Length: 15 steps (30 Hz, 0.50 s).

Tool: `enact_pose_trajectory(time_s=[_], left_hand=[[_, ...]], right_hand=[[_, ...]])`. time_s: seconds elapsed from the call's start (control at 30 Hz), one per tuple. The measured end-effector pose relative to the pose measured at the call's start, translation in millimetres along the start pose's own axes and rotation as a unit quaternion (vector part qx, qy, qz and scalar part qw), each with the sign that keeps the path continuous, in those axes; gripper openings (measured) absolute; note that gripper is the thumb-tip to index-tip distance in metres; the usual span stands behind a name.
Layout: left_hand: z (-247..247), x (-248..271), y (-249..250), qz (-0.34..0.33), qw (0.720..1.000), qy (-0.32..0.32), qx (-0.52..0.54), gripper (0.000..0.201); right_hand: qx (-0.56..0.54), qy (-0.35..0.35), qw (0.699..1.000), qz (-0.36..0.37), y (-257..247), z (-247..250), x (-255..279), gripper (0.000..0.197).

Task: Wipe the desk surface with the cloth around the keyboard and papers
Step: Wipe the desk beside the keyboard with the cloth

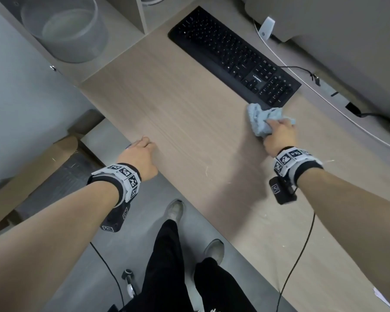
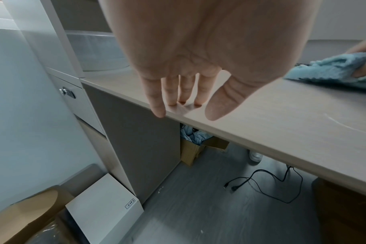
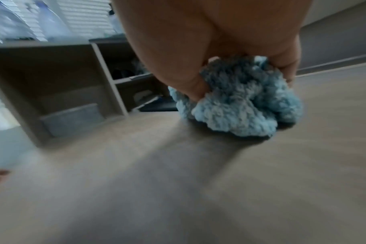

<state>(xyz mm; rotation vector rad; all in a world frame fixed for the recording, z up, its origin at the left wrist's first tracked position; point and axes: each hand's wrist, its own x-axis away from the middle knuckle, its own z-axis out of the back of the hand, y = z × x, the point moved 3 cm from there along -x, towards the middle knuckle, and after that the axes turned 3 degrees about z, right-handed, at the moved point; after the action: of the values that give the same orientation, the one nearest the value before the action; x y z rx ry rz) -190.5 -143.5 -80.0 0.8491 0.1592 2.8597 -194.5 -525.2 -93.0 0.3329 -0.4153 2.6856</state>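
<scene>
Your forearms were bare, each wrist strapped in a black band with white square-coded marker tiles (image 1: 126, 176), a black camera block (image 1: 282, 190) beneath trailing a thin black cable (image 1: 297, 257). You wore black trousers (image 1: 164, 266) and grey shoes (image 1: 214, 248).

Three views: your head and both wrists.
Your head camera looks steeply down on the bench (image 1: 178, 104); each wrist camera sits close behind its palm, both sharing the bench top and cloth (image 2: 332, 69).
</scene>
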Motion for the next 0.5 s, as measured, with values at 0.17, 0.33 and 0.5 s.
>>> enact_pose_trajectory(time_s=[0.17, 0.33, 0.5], left_hand=[[-7, 1, 1, 0.011, 1.0, 0.015, -0.008, 0.068], [-7, 0, 3, 0.017, 1.0, 0.024, -0.007, 0.065], [-9, 1, -1, 0.007, 1.0, 0.003, 0.027, 0.066]], right_hand=[[0.047, -0.083, 0.994, 0.062, -47, -25, 30, 0.054], [0.015, -0.166, 0.956, 0.241, -129, -72, 115, 0.055], [-0.081, -0.162, 0.947, 0.264, -133, -70, 121, 0.049]])
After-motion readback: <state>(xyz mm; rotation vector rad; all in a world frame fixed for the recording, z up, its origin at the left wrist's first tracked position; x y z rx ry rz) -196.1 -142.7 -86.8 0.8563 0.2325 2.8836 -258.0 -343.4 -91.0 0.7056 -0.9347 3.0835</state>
